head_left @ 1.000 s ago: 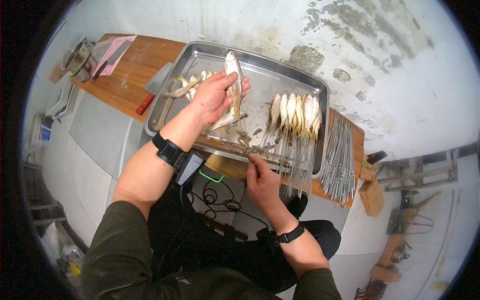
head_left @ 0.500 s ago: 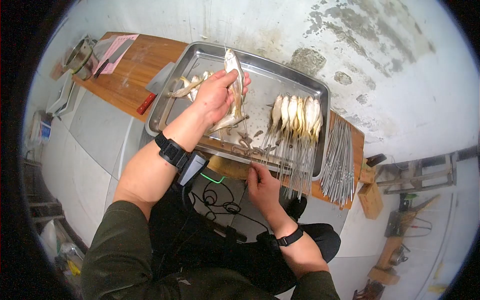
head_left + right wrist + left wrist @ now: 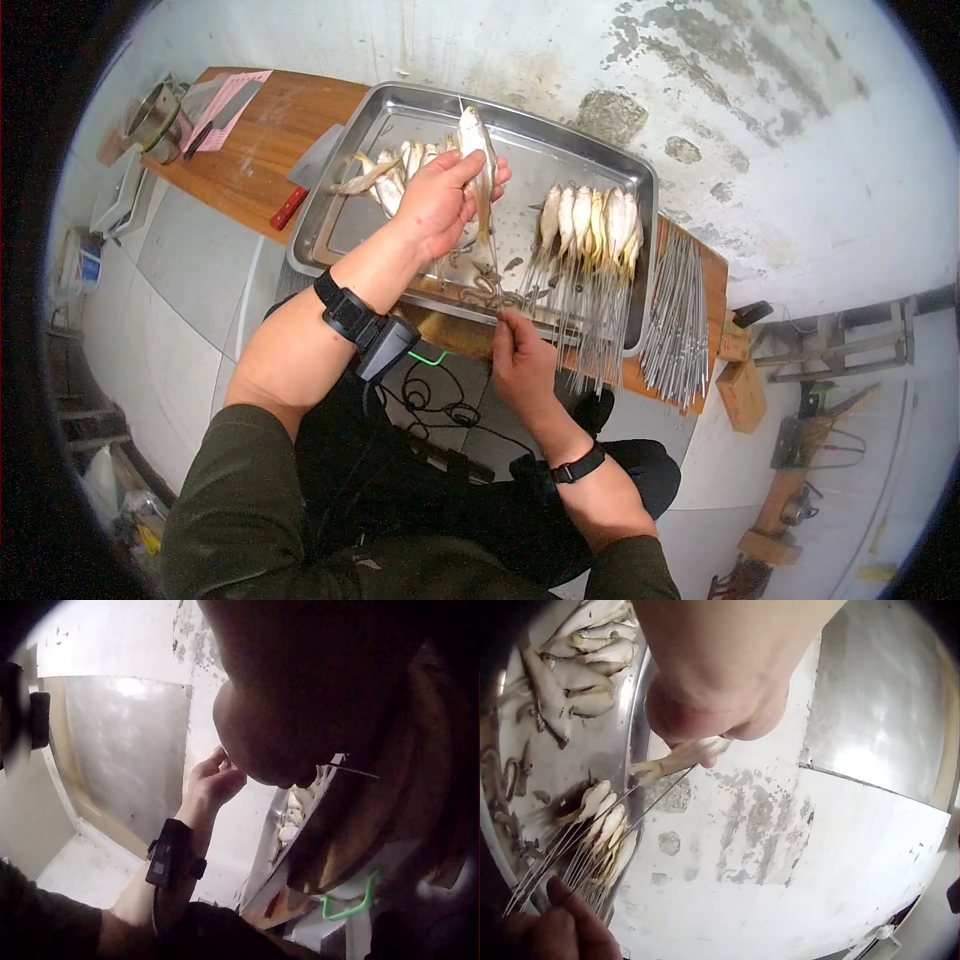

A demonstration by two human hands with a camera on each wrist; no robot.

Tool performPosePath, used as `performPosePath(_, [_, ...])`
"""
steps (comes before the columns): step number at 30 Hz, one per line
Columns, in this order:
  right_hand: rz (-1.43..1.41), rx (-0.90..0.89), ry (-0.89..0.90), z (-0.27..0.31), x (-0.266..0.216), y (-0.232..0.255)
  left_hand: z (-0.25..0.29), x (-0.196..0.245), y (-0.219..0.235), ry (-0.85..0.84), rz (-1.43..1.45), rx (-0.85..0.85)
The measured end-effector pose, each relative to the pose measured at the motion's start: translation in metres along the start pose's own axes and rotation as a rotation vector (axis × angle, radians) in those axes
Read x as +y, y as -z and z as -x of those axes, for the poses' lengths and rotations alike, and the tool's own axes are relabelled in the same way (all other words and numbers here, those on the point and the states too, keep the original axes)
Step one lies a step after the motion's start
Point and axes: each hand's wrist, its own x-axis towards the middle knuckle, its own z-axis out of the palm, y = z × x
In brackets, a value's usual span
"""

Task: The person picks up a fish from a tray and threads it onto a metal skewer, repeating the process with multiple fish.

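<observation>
My left hand point(image 3: 440, 205) holds a small silvery fish point(image 3: 475, 130) over the metal tray, thumb across its side, head pointing away from me. A thin metal skewer point(image 3: 660, 796) runs from the fish's tail end down to my right hand point(image 3: 525, 360), which pinches its lower end near the tray's front edge. A fine tip stands out past the fish's head in the head view. Seen from the left wrist, the fish's tail point(image 3: 649, 772) shows under the palm, and the rest is mostly hidden by the hand. In the right wrist view my right hand is dark.
In the tray point(image 3: 640, 175) lie loose fish point(image 3: 385, 185) at left, scraps of innards point(image 3: 490, 290) in front, and a row of skewered fish point(image 3: 583, 220) at right. Bare skewers point(image 3: 675, 320) lie right of the tray. A red-handled cleaver point(image 3: 290, 208) touches its left side.
My left hand and the fish have shifted slightly right, uncovering more loose fish behind the wrist. The skewer tip past the fish's head was not clear a second ago. My right hand has barely moved.
</observation>
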Motion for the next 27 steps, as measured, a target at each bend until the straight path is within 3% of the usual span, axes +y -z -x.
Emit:
performPosePath(9, [-0.008,-0.025,0.013,-0.001,-0.001,0.005,-0.006,0.025,0.004,-0.018,-0.063,-0.024])
performPosePath(27, [-0.006,-0.006,0.039,-0.013,-0.003,0.003,0.003,0.006,-0.002,0.035,-0.094,-0.035])
